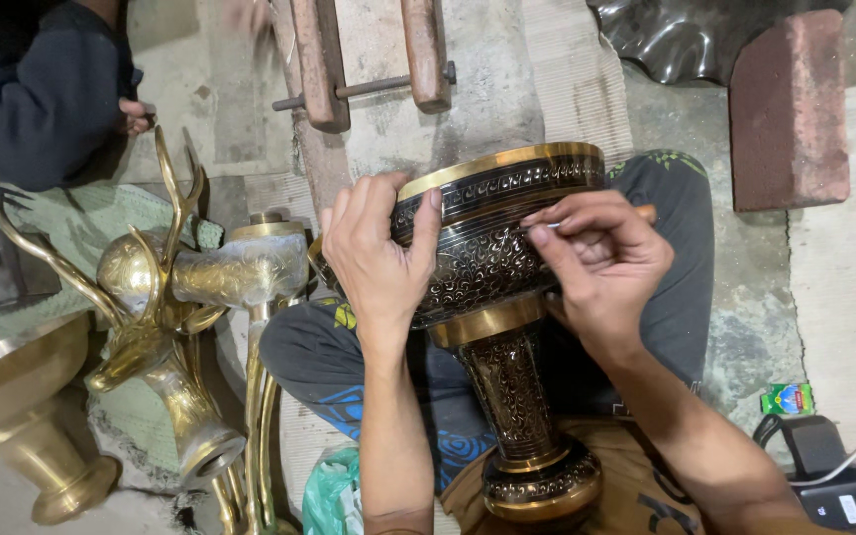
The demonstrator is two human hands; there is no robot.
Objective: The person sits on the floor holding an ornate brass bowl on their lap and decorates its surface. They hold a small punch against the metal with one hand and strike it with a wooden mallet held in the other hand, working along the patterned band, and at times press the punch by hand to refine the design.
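A tall brass vase (507, 327) with black engraved patterns lies tilted across my lap, its wide gold-rimmed bowl pointing away from me and its round foot near my belly. My left hand (376, 260) grips the bowl's left side, thumb pressed on the patterned band. My right hand (601, 263) rests against the bowl's right side and pinches a thin engraving tool (587, 219) with a wooden handle, its metal tip touching the dark band.
A brass deer head with antlers (156, 327) and other brass pieces stand at my left. Another person's dark sleeve (37, 94) is at top left. A red brick (790, 109) lies top right, a wooden frame (369, 59) ahead, a black charger (834, 476) and a small green box (787, 399) at right.
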